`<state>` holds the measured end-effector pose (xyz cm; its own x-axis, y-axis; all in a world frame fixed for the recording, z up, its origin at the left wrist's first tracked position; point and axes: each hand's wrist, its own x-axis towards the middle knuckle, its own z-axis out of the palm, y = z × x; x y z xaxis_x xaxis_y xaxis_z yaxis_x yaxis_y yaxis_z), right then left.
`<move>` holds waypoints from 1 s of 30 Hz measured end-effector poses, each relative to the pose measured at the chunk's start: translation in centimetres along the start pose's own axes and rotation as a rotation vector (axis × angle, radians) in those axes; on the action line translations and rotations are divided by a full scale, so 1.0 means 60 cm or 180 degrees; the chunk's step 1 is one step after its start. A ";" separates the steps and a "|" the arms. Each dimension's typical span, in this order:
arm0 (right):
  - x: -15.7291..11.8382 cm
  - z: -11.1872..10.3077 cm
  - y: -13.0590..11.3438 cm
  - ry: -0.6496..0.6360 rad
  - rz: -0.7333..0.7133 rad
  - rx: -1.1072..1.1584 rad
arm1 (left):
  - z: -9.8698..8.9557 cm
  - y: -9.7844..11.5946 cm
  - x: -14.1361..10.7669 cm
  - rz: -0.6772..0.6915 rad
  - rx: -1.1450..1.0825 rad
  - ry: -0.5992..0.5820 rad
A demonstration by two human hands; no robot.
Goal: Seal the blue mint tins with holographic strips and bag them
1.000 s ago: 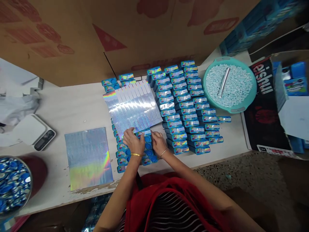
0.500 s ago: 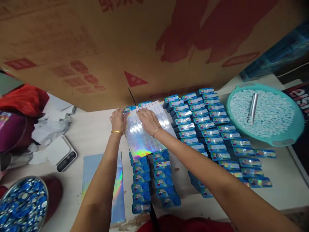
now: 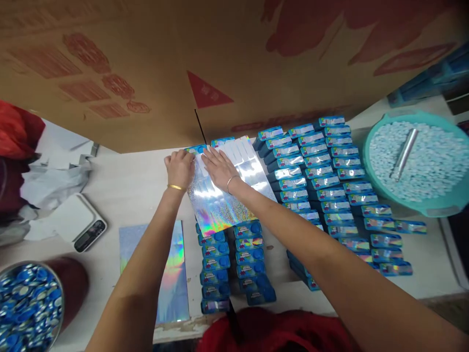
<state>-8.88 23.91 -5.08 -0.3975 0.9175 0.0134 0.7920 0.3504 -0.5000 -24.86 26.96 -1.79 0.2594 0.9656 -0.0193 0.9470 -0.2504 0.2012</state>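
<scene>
Worn on the head; looks forward and down
Sits above the near edge of the table (image 3: 142,188); faces the cardboard box (image 3: 161,63) along the top; spans from bucket (image 3: 75,286) at left to bowl (image 3: 445,209) at right; near enough to show left hand (image 3: 179,171) and right hand (image 3: 221,169) clearly.

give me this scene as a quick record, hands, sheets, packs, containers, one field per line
left hand: fingers curled at upper left corner of shiny sheet
right hand: spread flat on that sheet
sheet below: blue packs in two columns
second sheet: on table, partly behind left forearm
right side: green bowl of white pellets, metal tube on top
back: cardboard box
</scene>
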 end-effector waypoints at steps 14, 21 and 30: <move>0.020 -0.005 0.016 0.0282 0.0104 0.0127 | -0.002 -0.006 0.022 0.0058 -0.0531 0.0066; 0.056 0.006 0.035 0.0282 0.0099 0.0068 | 0.009 -0.019 0.033 0.0230 -0.0533 0.0082; 0.045 0.006 0.025 0.0385 0.0126 0.0242 | 0.010 -0.005 -0.018 0.0234 -0.0366 0.0270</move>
<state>-8.92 26.84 -6.14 -0.3044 0.9479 0.0943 0.7667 0.3026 -0.5662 -25.32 25.95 -2.45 0.3055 0.9487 0.0815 0.8969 -0.3155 0.3101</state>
